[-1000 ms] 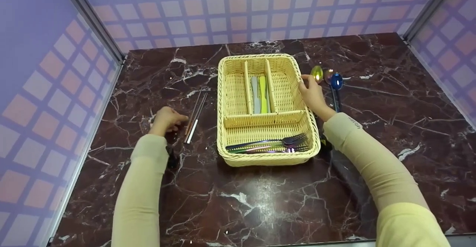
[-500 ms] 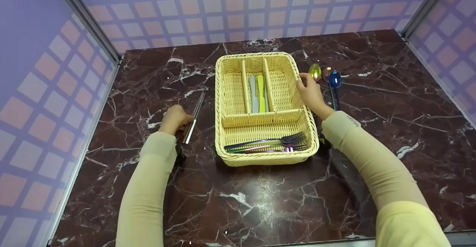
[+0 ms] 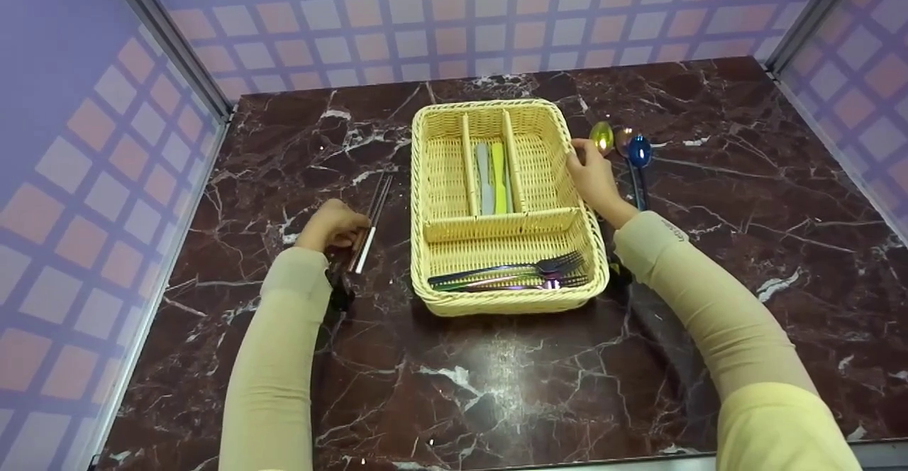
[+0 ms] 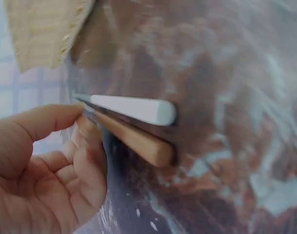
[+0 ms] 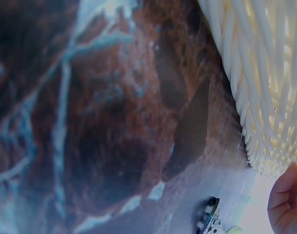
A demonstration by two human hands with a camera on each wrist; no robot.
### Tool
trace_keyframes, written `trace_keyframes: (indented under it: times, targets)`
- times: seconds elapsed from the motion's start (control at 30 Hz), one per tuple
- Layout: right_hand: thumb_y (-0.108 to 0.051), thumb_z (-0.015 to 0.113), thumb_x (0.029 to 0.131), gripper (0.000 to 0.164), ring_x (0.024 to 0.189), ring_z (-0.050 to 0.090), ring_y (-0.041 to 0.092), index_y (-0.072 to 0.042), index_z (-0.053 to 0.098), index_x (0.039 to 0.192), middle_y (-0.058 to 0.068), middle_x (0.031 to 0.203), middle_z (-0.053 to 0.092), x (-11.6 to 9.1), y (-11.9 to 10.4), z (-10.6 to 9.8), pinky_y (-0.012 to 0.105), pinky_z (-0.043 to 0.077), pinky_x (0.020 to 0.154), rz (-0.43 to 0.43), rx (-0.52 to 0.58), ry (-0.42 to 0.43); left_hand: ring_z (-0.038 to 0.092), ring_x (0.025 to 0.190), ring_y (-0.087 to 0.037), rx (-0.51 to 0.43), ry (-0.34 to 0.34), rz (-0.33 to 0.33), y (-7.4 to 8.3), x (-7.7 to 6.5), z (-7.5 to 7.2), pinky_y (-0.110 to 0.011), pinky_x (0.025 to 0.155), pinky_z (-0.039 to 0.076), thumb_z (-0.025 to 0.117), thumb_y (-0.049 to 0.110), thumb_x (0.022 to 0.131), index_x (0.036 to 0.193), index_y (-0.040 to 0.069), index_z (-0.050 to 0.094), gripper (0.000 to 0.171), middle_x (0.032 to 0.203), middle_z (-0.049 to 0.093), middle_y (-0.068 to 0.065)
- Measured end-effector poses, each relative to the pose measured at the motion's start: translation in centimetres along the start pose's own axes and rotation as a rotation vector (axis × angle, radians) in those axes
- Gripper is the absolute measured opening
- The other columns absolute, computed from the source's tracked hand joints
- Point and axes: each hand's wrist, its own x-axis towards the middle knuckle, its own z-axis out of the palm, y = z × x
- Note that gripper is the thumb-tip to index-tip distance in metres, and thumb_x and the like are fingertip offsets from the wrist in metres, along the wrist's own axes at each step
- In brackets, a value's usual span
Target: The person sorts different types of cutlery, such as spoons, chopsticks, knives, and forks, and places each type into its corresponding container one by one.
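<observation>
"At nine o'clock from the wicker basket, what is the left hand doing?"

"Pinching. Its thumb and forefinger meet on the thin shaft of the brown-handled chopstick, the other fingers curling loosely toward the palm. The white-handled chopstick lies just beside it on the bench."

"And the right hand?"

"Over at two o'clock, its fingers are bent and gripping the basket's rim. I can't tell which fingertips are inside the weave."

"Does the head view show the chopsticks well?"

"It gives their lie, shafts pointing between twelve and one, but the left hand covers part of the brown handle. The left wrist view shows both handle ends plainly, and the pinch, with only a piece of the basket up toward ten."

"What does the right wrist view add?"

"The woven outer wall close up, part of the hand at four o'clock, and at five a glossy shape too blurred to name. Only the head view shows the basket's contents: knives in the middle compartment toward twelve, forks in the wide one at six. Spoons lie on the bench at two, just past the right hand."
</observation>
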Motion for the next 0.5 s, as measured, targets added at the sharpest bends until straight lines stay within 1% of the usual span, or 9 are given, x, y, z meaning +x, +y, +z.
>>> trace_keyframes:
  times: [0.1, 0.2, 0.27, 0.33, 0.4, 0.5]
  targets:
    - [-0.025, 0.036, 0.097, 0.041, 0.087, 0.05, 0.02, -0.007, 0.04, 0.133, 0.015, 0.109, 0.057, 0.0, 0.0, 0.0, 0.033, 0.04, 0.078, 0.0, -0.006, 0.008, 0.049, 0.045, -0.006, -0.082, -0.022, -0.002, 0.6, -0.2, -0.5, -0.019, 0.046, 0.043, 0.054, 0.01, 0.087, 0.076, 0.002, 0.055, 0.014, 0.053, 0.053, 0.003]
    - [-0.026, 0.036, 0.097, 0.041, 0.081, 0.048, 0.019, -0.008, 0.041, 0.133, 0.011, 0.098, 0.056, -0.1, 0.0, 0.0, 0.029, 0.038, 0.071, 0.001, -0.01, 0.02, 0.048, 0.044, -0.006, -0.155, -0.012, 0.01, 1.7, -0.4, -1.0, -0.017, 0.045, 0.043, 0.055, 0.009, 0.087, 0.078, 0.001, 0.054, 0.012, 0.052, 0.053, 0.003]
    - [-0.026, 0.036, 0.097, 0.041, 0.078, 0.047, 0.018, -0.008, 0.041, 0.133, 0.01, 0.095, 0.054, -0.1, 0.1, 0.0, 0.028, 0.037, 0.069, 0.003, -0.008, 0.024, 0.048, 0.041, -0.006, -0.198, -0.004, 0.023, 2.8, -0.7, -1.2, -0.017, 0.043, 0.042, 0.055, 0.008, 0.087, 0.075, 0.001, 0.055, 0.014, 0.05, 0.052, 0.002]
    - [-0.026, 0.036, 0.097, 0.04, 0.079, 0.047, 0.017, -0.008, 0.042, 0.133, 0.009, 0.096, 0.055, -0.1, 0.1, 0.0, 0.027, 0.037, 0.069, 0.003, -0.003, 0.027, 0.048, 0.04, -0.006, -0.236, 0.011, 0.043, 4.0, -0.9, -1.3, -0.017, 0.042, 0.042, 0.055, 0.008, 0.087, 0.07, 0.002, 0.056, 0.017, 0.047, 0.052, 0.002]
    - [-0.025, 0.036, 0.097, 0.04, 0.08, 0.047, 0.018, -0.007, 0.042, 0.132, 0.011, 0.099, 0.056, -0.1, 0.2, 0.1, 0.027, 0.037, 0.07, -0.003, -0.001, 0.027, 0.047, 0.038, -0.007, -0.244, 0.032, 0.077, 5.4, -1.1, -1.3, -0.017, 0.042, 0.042, 0.055, 0.007, 0.087, 0.064, 0.003, 0.056, 0.023, 0.046, 0.052, 0.001]
    - [-0.024, 0.037, 0.096, 0.04, 0.083, 0.048, 0.019, -0.007, 0.043, 0.132, 0.013, 0.103, 0.056, -0.1, 0.2, 0.1, 0.028, 0.037, 0.072, -0.013, 0.01, 0.027, 0.047, 0.037, -0.007, -0.248, 0.077, 0.132, 7.5, -1.4, -1.0, -0.017, 0.041, 0.042, 0.054, 0.004, 0.086, 0.059, 0.005, 0.055, 0.027, 0.045, 0.052, 0.001]
